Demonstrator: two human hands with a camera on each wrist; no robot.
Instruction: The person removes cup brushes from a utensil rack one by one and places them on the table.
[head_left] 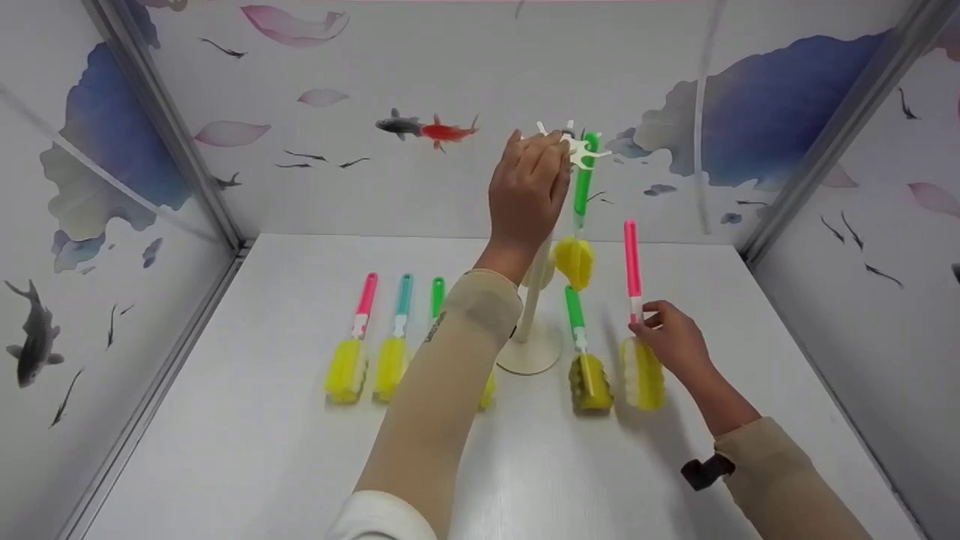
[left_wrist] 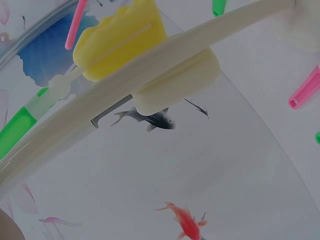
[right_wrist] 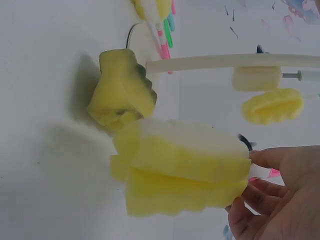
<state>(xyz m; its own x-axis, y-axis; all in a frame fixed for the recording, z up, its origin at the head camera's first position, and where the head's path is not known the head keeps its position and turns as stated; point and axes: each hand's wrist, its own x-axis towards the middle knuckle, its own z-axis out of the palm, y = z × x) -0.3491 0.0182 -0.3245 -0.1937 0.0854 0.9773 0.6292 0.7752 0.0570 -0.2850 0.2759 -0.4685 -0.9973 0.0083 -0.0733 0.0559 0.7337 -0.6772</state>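
A cream rack [head_left: 583,152] with hooks on top stands on a pole [left_wrist: 165,55] with a round base. My left hand [head_left: 529,184] grips the rack's top, and its fingertips are partly hidden. From a hook hangs a green-handled sponge brush [head_left: 574,262]; a cream sponge head [left_wrist: 180,85] hangs behind the pole. My right hand [head_left: 675,341] pinches a pink-handled sponge brush [head_left: 643,375] by its neck, just above the yellow and white sponge. In the right wrist view, that brush's sponge [right_wrist: 185,175] appears in front of a darker-edged green-handled sponge brush [right_wrist: 122,95].
Left of the rack, a pink-handled brush [head_left: 346,367], a blue-handled brush [head_left: 391,367] and a green-handled brush [head_left: 438,292] lie on the white table [head_left: 285,450]. My left forearm partly covers this row. Printed panels [head_left: 360,187] enclose the back and sides.
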